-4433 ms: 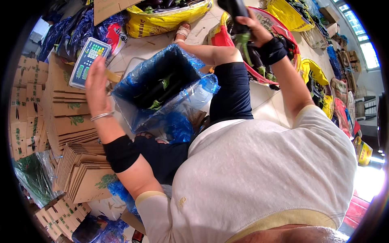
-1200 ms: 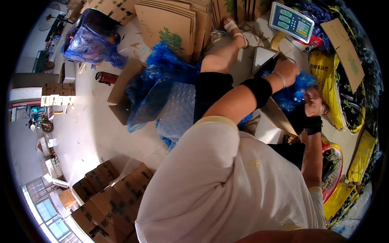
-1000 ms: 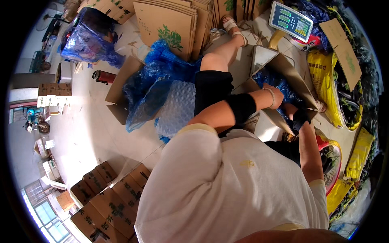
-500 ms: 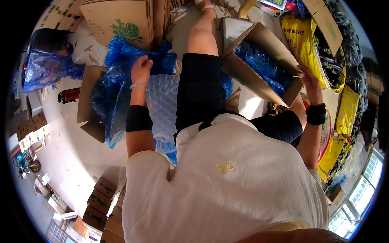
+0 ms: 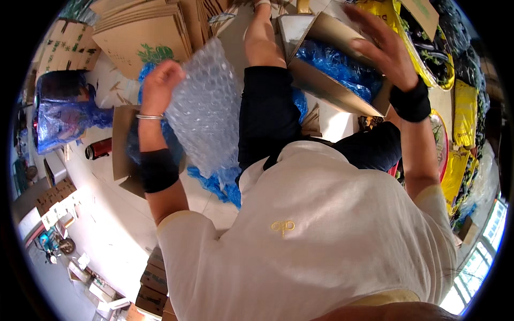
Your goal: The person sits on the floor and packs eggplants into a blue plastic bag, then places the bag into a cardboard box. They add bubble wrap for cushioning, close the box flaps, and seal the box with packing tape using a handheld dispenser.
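While holding up a clear sheet of bubble wrap [image 5: 206,112] in the left hand [image 5: 157,91], reaching with the right hand [image 5: 393,60] over an open carton [image 5: 321,92]. Sheet raised left of centre, between left hand and dark shorts [image 5: 267,112], slanting, with lower end close to loose blue film [image 5: 219,186] on the floor. Left fingers curled at the sheet's left edge, apparently pinching it; exact fingertip contact not possible to tell. Right fingers spread, slightly blurred, above the carton's right side; contact with cardboard likewise not possible to tell.

Inside that carton, right of centre: crumpled blue lining [image 5: 342,67], filling the visible opening and hiding whatever lies under it. Beside its far left corner, a white platform [image 5: 294,29]. At left, partly behind the left forearm, a second open carton [image 5: 122,136], with blue plastic inside; depth of contents hidden.

Far right: yellow sack [image 5: 384,8], open, with dark eggplants [image 5: 432,53] inside. Nearer along the right side, another yellow sack [image 5: 465,112], contents unclear. Far left: flattened cartons [image 5: 136,45], stacked on edge, and a dark container [image 5: 61,96], wrapped in blue film. Nearer, on the floor, a red flask [image 5: 100,149], lying on its side.
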Tool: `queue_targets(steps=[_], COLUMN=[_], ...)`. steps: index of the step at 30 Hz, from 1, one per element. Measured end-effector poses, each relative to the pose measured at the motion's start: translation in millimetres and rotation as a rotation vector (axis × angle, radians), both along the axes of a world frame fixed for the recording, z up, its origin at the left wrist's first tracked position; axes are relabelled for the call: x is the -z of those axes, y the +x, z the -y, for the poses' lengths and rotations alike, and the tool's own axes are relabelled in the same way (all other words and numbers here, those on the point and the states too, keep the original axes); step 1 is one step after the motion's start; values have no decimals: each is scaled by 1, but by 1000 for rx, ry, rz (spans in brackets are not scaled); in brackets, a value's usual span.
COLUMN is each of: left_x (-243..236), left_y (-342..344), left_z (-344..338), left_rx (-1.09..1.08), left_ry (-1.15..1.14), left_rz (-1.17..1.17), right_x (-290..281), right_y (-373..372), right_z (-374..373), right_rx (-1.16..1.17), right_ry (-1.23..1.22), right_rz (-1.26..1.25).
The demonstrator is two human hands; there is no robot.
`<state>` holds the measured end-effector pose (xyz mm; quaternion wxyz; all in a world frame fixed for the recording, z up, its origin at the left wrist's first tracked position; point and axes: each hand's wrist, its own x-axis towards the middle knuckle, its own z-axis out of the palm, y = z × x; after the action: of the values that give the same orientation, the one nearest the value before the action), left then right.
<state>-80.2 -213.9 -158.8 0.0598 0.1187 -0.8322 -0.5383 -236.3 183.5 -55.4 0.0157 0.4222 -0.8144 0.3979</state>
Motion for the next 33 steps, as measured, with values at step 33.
queue_targets(steps=[33], left_x=[-141], left_y=[-149], left_z=[-148], left_rx=[367], left_ry=[-895], left_rz=[-284], right_x=[-106], right_y=[-98], right_z=[-131], right_rx=[-223], right_ry=[6], right_rz=[44])
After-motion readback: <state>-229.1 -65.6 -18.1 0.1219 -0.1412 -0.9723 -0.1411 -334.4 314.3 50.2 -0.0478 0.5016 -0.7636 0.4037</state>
